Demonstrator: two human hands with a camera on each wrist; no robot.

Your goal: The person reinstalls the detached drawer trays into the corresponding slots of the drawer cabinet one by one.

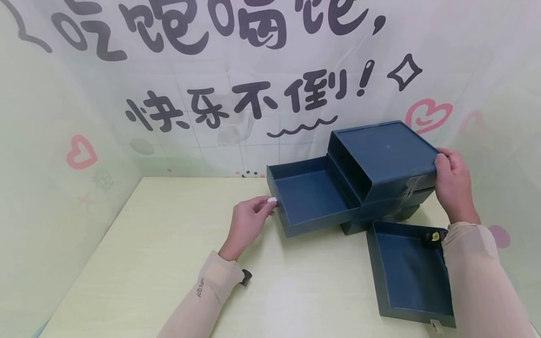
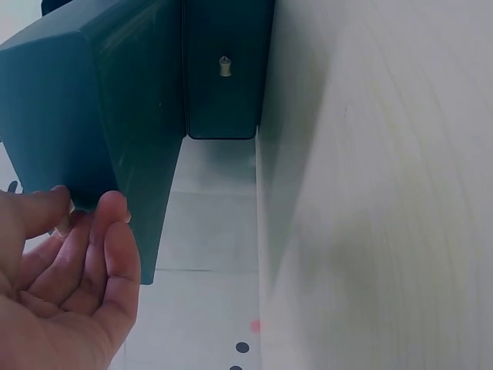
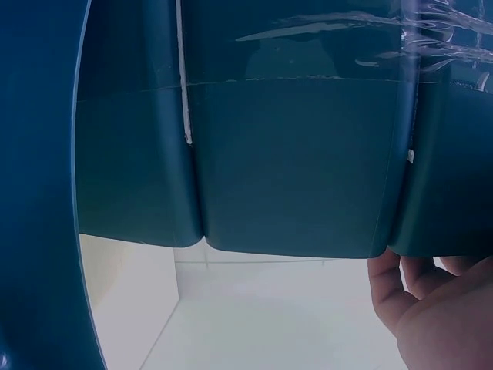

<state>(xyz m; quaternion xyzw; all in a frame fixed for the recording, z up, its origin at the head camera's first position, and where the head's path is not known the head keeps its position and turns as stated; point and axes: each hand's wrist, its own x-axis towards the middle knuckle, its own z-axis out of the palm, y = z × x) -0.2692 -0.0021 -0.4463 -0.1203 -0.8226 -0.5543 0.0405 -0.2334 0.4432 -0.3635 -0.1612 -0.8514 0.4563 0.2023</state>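
My left hand (image 1: 249, 220) pinches the small white knob (image 1: 272, 200) on the front of a dark blue drawer (image 1: 313, 190). That drawer juts far out to the left from the middle of a stacked blue drawer cabinet (image 1: 389, 148), whose top compartment gapes open without a drawer. At the cabinet's upper right end, my right hand (image 1: 454, 183) grips the corner, thumb near the top edge. The right wrist view shows its fingers (image 3: 389, 285) curled at the end of one unit. Below the pulled drawer, a lower drawer front (image 2: 223, 100) with a pale knob sits in its unit.
A loose blue drawer (image 1: 405, 277) lies on the pale table (image 1: 169, 263) in front of the cabinet, partly under my right forearm. Clear tape (image 1: 410, 185) binds the cabinet's side. A printed cloth wall (image 1: 211, 150) stands close behind.
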